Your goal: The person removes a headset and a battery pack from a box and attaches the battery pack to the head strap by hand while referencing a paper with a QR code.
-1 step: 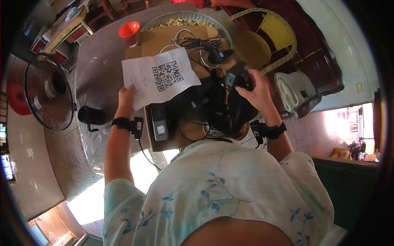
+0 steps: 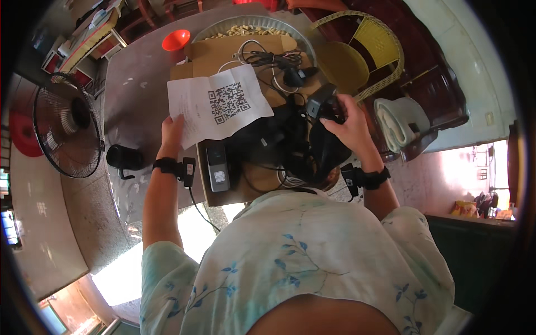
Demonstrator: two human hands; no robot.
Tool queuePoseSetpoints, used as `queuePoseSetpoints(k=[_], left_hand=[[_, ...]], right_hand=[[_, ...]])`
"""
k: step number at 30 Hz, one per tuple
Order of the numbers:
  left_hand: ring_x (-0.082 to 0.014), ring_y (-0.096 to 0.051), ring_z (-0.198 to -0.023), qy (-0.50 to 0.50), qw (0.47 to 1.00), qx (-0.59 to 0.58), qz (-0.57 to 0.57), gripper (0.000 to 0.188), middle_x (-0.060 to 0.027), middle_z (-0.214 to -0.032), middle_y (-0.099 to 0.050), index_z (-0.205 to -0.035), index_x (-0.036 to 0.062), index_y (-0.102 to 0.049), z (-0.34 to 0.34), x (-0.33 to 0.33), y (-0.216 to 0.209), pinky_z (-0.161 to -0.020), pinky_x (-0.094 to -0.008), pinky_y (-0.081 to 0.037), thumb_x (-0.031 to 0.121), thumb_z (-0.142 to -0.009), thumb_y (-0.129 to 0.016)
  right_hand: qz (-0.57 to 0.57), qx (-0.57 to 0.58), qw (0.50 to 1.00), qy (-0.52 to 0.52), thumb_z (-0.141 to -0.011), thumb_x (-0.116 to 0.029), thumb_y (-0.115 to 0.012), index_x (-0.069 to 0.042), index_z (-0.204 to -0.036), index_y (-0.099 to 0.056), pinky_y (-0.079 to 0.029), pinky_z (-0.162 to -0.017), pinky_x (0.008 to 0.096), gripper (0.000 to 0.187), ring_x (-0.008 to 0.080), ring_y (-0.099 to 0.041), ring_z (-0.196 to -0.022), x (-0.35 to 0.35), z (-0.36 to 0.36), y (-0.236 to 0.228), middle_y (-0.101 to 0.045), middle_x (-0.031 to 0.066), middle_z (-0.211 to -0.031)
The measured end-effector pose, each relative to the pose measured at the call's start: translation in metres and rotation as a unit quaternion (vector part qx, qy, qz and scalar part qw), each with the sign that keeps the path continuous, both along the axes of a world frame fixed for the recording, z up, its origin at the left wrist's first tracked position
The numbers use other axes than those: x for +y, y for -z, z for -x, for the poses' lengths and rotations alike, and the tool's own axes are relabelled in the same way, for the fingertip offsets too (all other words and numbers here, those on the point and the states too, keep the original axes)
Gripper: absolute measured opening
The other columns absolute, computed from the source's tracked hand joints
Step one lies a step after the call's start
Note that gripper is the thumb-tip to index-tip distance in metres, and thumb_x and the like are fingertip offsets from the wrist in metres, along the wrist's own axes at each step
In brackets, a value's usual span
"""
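My left hand (image 2: 172, 133) pinches the lower left corner of a creased white paper sheet (image 2: 192, 103) printed with a large square code. The sheet lies tilted over an open cardboard box (image 2: 215, 53). At the box's right side, my right hand (image 2: 353, 125) has its thumb and fingers closed round a small dark grey device (image 2: 321, 100) with black straps. Black fabric and straps (image 2: 279, 134) fill the middle of the box, partly under the paper. A dark grey block-shaped device (image 2: 218, 167) stands at the box's near left. Both wrists wear black bands with small modules.
Bundled cables (image 2: 271, 58) lie on the box's far flap. Behind it sits a round metal tray (image 2: 223, 25) of peanuts, with an orange bowl (image 2: 176, 39) beside it. A black mug (image 2: 124, 157) and a fan (image 2: 67, 125) are left; a yellow wicker chair (image 2: 379, 42) is right.
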State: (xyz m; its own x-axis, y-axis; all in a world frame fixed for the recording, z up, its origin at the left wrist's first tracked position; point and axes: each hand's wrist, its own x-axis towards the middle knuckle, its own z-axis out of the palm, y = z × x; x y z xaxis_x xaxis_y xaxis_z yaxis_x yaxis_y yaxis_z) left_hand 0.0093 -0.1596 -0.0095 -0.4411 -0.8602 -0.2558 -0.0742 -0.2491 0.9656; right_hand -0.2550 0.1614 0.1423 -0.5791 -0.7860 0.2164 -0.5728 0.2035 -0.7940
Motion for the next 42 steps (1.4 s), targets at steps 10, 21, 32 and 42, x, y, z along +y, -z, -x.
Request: queuePoseSetpoints(k=[10, 21, 32, 42], left_hand=[[-0.0116, -0.056, -0.068, -0.016, 0.995, -0.069, 0.076, 0.024, -0.0067, -0.079, -0.06, -0.093, -0.0038, -0.057, -0.02, 0.005, -0.006, -0.059, -0.0261, -0.045, 0.015, -0.079, -0.052], [-0.0106, -0.056, -0.069, -0.009, 0.998, 0.03, -0.058, 0.022, -0.0042, -0.081, -0.06, -0.092, -0.0023, -0.056, -0.065, 0.111, 0.012, -0.061, -0.0245, -0.045, 0.017, -0.083, -0.053], [-0.012, -0.053, -0.085, -0.003, 0.978, 0.134, -0.157, 0.025, -0.006, -0.096, -0.057, -0.102, -0.0026, -0.052, -0.132, 0.166, 0.014, -0.073, -0.0239, -0.042, 0.012, -0.081, -0.053], [-0.0126, -0.054, -0.085, -0.071, 0.986, 0.048, -0.142, 0.026, -0.0069, -0.098, -0.056, -0.104, -0.0018, -0.05, -0.14, 0.181, 0.003, -0.072, -0.0239, -0.044, 0.013, -0.084, -0.05]], right_hand=[[0.046, 0.044, 0.998, 0.017, -0.061, -0.01, -0.071, -0.001, -0.106, -0.047, -0.044, -0.072, 0.0263, 0.051, 0.0132, -0.054, -0.079, -0.003, 0.0, 0.01, -0.056, 0.0077, -0.085], [-0.004, 0.065, 0.995, -0.072, -0.059, -0.01, -0.07, -0.001, -0.105, -0.048, -0.043, -0.075, 0.0286, 0.052, 0.0186, -0.055, -0.082, -0.015, -0.023, 0.004, -0.055, 0.0101, -0.091], [0.03, 0.125, 0.991, -0.034, -0.056, -0.014, -0.072, -0.002, -0.105, -0.047, -0.044, -0.078, 0.0319, 0.056, 0.0266, -0.055, -0.089, 0.006, -0.04, 0.009, -0.053, 0.0138, -0.098], [0.097, 0.074, 0.988, 0.09, -0.059, -0.013, -0.072, -0.002, -0.104, -0.048, -0.043, -0.072, 0.0277, 0.052, 0.0131, -0.052, -0.08, 0.049, -0.019, -0.007, -0.053, 0.0055, -0.083]])
